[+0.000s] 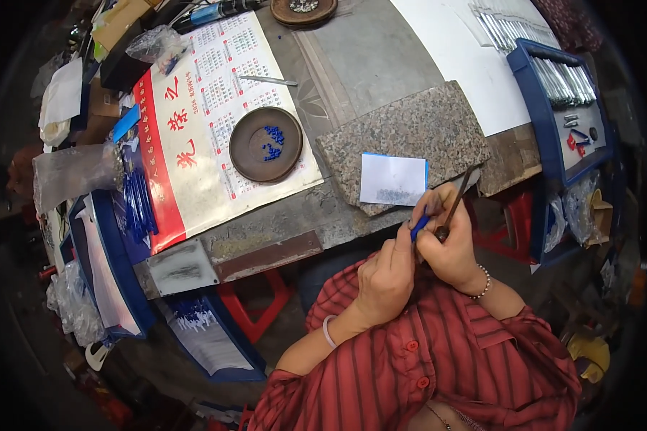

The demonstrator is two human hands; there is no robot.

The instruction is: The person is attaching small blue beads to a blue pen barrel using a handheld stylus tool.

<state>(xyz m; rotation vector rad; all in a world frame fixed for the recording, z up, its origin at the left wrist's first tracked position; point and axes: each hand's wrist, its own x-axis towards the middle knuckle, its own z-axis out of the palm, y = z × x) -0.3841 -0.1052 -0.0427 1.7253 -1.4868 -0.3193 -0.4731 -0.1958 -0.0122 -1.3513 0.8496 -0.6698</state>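
Note:
Close together in front of my body, my left hand [387, 281] and my right hand [451, 241] are both closed. A slim blue piece [419, 227], perhaps a pen part, shows between them, its lower end at my left fingertips. My right fingers also touch it. A thin dark-handled tool [457, 199] with a pale flat tip slants up out of my right hand. Just beyond my hands, a white paper pad [393, 179] with grey smudges and a blue edge lies on a speckled stone slab [338, 147]. Fingers hide part of the blue piece.
Left of the slab, a round brown dish [241, 159] of small blue parts sits on a calendar sheet [194, 208], with tweezers [268, 80] above. Blue trays hold silvery tubes [564, 85] at right and blue pens [136, 197] at left. A red stool [259, 316] stands under the bench.

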